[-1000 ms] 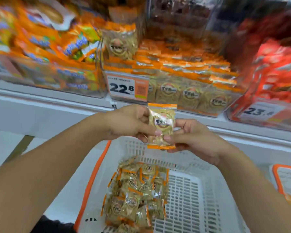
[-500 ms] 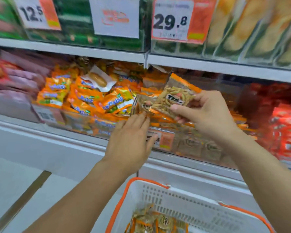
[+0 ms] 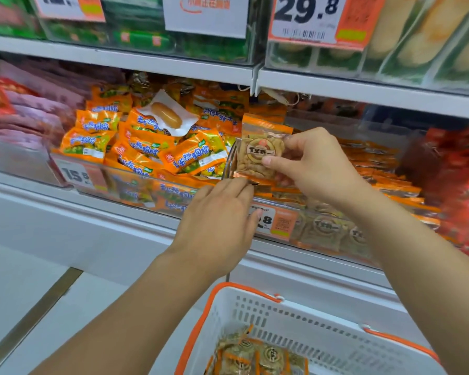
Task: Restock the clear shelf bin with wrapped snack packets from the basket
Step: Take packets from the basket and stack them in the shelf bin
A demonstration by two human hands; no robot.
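My right hand (image 3: pixel 312 163) pinches a clear snack packet (image 3: pixel 257 154) with orange ends and a round label, held upright over the left end of the clear shelf bin (image 3: pixel 295 240). The bin holds rows of the same packets and carries an orange price tag (image 3: pixel 275 223). My left hand (image 3: pixel 220 223) sits in front of the bin, fingers together, fingertips touching the packet's bottom edge and the bin's rim. Low in view stands the white basket (image 3: pixel 322 328) with orange rim, and more packets (image 3: pixel 255 358) lie in it.
A neighbouring bin on the left holds orange-and-green packets (image 3: pixel 157 150) with a white sausage pack (image 3: pixel 168 115) on top. Red packets (image 3: pixel 460 190) fill the bin on the right. An upper shelf (image 3: pixel 173 63) with price cards hangs close above. The white shelf base (image 3: pixel 79 239) runs below.
The view has lifted from the basket to the shelf. Both hands raised the packet from above the basket to the bin; the right hand now holds it upright at the bin's left end.
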